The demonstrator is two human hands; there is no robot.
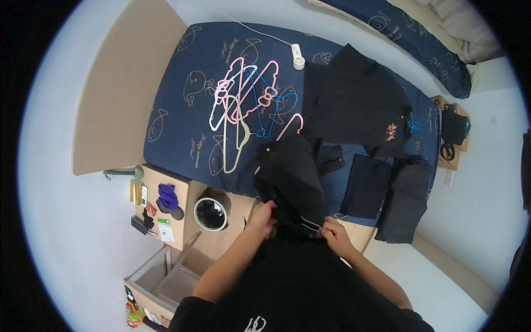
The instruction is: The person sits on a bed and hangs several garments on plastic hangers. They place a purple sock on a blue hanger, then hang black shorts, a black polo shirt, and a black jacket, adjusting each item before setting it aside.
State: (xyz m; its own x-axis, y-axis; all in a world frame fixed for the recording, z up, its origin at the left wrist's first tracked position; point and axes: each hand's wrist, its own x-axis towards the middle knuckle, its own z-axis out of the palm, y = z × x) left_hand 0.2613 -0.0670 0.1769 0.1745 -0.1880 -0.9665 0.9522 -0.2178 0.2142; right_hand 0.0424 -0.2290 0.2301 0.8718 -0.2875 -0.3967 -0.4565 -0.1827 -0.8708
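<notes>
A black garment (293, 171) hangs between my two hands at the near edge of the bed, its far part lying on the mattress. My left hand (264, 219) is closed on the left side of its near edge. My right hand (336, 235) pinches the right side, beside a thin white cord or strip. Whether it is a top or trousers I cannot tell. From under its far end sticks the hook of a pink hanger (289, 123). Just right of it lies a small dark piece of cloth (332, 158), perhaps part of the same garment.
Several pink, white, cream and blue hangers (243, 133) lie tangled on the blue patterned bed (171, 110). A black T-shirt (354, 94) is spread at the right, with folded dark clothes (365, 185) nearer. A bin (227, 213) stands beside a cluttered cabinet (185, 213).
</notes>
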